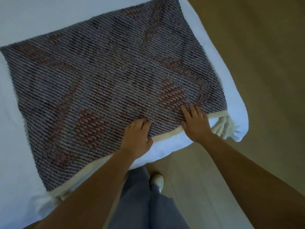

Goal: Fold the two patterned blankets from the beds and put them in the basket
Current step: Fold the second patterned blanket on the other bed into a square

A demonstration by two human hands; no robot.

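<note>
A woven patterned blanket [107,90], grey-blue with reddish motifs, lies folded into a flat rectangle on a white bed [29,20]. Its cream hem runs along the near edge, and a white tassel fringe [226,126] hangs off the bed's near right corner. My left hand [137,138] grips the near edge of the blanket, fingers curled on top and thumb at the hem. My right hand [194,123] lies flat on the blanket near its right corner, fingers spread. No basket is in view.
The bed's white corner [237,113] juts out over a tan wooden floor [264,63] on the right. My legs in grey trousers [148,204] and a white shoe [156,180] stand right against the bed's near edge.
</note>
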